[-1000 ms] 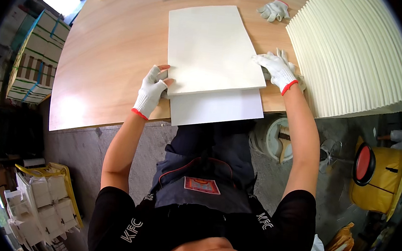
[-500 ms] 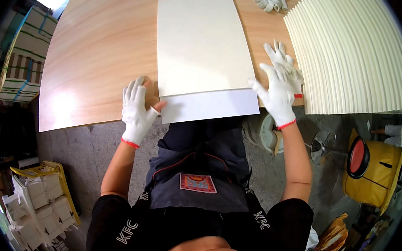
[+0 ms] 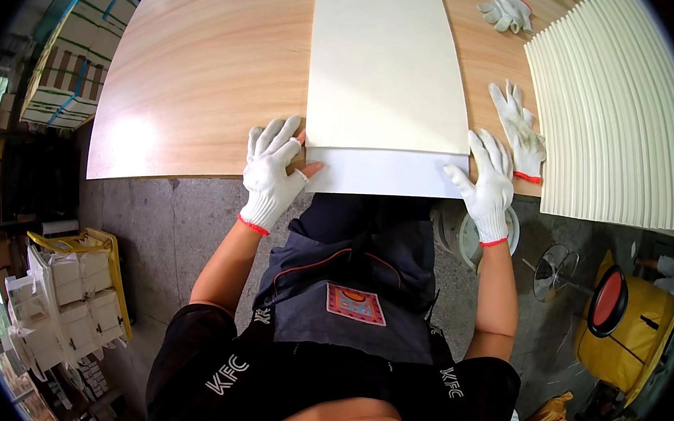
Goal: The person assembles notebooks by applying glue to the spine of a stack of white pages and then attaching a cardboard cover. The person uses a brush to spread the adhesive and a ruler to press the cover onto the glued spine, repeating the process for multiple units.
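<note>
A large cream-coloured sheet or board [image 3: 387,72] lies flat on the wood-grain table. Along its near end runs a white strip [image 3: 383,172], reaching the table's front edge; whether this is a separate sheet underneath I cannot tell. My left hand [image 3: 273,166], in a white knitted glove with bare thumb tip, rests at the left edge of the cream sheet, fingers stretched forward, thumb over the white strip's corner. At the right edge lies my right hand [image 3: 486,179], gloved too, fingers extended and thumb on the strip's right end. Neither hand grips anything.
A tall ribbed stack of cream sheets [image 3: 613,121] stands at the right of the table [image 3: 197,81]. Spare gloves lie beside it: one glove [image 3: 519,134] near my right hand, another glove [image 3: 507,14] farther back. Below the right edge are a round pail [image 3: 502,227] and a yellow-covered stool [image 3: 621,328].
My right hand has come down onto the right edge of the sheet and strip. My left hand has moved in against the left edge. The whole view has shifted a little.
</note>
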Demonstrator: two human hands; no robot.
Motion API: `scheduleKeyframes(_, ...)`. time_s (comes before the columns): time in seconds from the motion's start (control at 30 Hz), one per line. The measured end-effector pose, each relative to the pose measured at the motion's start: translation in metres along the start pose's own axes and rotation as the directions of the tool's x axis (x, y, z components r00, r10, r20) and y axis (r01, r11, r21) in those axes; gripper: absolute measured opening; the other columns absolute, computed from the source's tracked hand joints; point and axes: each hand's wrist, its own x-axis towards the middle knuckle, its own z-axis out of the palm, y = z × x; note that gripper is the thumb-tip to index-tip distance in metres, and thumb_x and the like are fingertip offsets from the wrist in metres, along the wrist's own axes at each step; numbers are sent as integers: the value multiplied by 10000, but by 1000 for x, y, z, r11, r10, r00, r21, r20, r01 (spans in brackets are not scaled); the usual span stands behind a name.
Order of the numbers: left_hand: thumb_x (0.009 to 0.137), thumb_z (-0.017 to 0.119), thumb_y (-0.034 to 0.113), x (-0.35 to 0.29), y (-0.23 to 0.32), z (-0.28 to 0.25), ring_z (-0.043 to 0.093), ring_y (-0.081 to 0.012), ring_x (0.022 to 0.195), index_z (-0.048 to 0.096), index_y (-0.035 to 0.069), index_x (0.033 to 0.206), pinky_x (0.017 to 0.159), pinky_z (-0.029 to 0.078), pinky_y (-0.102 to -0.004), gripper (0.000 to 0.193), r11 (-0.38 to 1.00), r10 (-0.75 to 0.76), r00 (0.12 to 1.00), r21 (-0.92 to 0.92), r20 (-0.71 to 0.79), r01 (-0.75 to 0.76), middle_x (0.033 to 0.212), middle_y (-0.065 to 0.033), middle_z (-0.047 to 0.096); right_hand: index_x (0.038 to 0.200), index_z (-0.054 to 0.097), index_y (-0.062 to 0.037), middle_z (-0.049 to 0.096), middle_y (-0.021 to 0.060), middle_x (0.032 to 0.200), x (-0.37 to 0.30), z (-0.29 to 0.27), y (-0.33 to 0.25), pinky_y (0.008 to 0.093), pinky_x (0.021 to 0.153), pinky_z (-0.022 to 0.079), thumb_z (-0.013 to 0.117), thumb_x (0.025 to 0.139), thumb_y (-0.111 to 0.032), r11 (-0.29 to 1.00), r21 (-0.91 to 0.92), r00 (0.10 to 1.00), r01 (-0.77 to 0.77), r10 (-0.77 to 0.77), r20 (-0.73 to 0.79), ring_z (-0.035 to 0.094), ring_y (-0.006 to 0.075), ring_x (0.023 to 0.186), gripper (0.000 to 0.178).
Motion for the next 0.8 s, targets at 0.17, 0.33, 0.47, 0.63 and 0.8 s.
scheduleKeyframes(0.17,646,853,278,1,2,-1,513,-309,1209,684,22,1089,1040,371,-442,539,1000,-6,1000,-4,13,6,1283,-93,618,1296,596,-68,548,133,1359,2,-2,-2,462,1100,322,698,791,-550,1000,-4,1000,-6,6,20,450,336,1292,705)
scheduleKeyframes(0.33,661,840,278,2,3,-2,514,-304,1209,683,21,998,1041,362,-440,452,1000,18,1000,0,18,-18,1301,-103,607,1297,600,-88,537,134,1373,1,-2,-2,464,1111,312,692,787,-562,1000,1,1000,-20,20,17,439,342,1296,701)
scheduleKeyframes(0.47,669,835,276,3,3,-3,512,-308,1207,679,21,1007,1043,358,-442,452,999,38,999,10,33,-39,1305,-108,603,1303,598,-93,536,140,1372,0,-1,0,470,1111,310,688,785,-575,1000,-10,1000,-20,20,11,439,346,1294,714)
scheduleKeyframes(0.63,674,828,273,2,2,-6,509,-315,1201,670,21,1034,1029,366,-449,468,998,54,997,25,50,-55,1316,-112,588,1289,607,-80,541,138,1369,1,-1,-2,462,1108,312,696,785,-562,1000,-9,1000,-17,17,14,441,337,1296,703)
scheduleKeyframes(0.8,683,822,272,2,4,-5,498,-326,1206,659,17,1056,1015,378,-456,480,998,58,997,31,48,-59,1330,-117,568,1279,611,-69,545,138,1366,-1,0,1,459,1106,314,715,781,-541,1000,11,1000,-24,24,4,454,323,1295,693)
